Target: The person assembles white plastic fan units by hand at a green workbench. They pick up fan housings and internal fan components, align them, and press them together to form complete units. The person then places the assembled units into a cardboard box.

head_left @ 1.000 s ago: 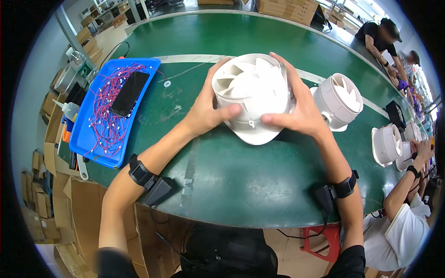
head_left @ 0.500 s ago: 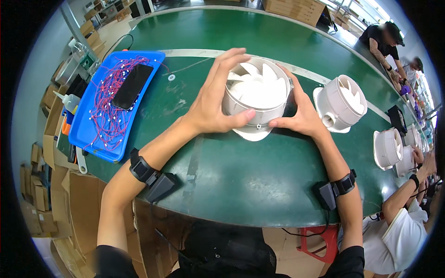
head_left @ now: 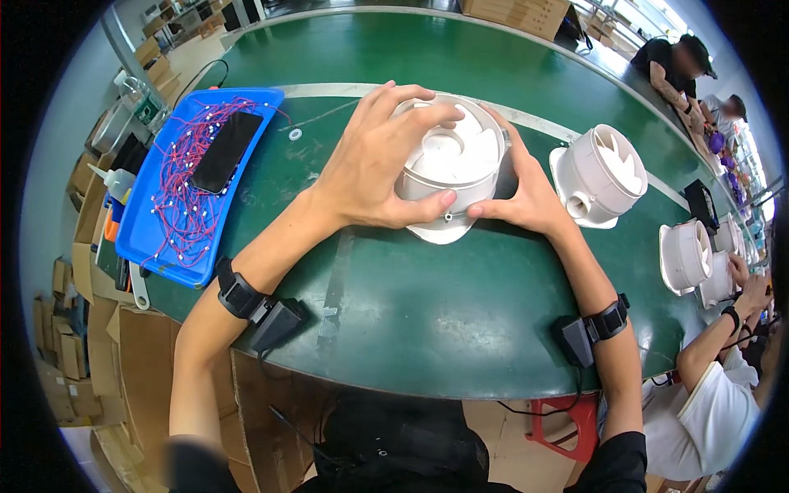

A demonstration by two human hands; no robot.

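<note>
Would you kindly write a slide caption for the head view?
Both hands, left hand and right hand, grip a white fan housing on a green table.

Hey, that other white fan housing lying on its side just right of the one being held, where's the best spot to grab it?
Grip the second fan housing around its round cylindrical body, probably coming down from above with fingers on opposite sides of the curved wall. It lies tilted on the green table, open mouth with the blades facing up and right, flange toward the left, so avoid reaching into the blades. The thin flange looks a poorer hold.
</note>
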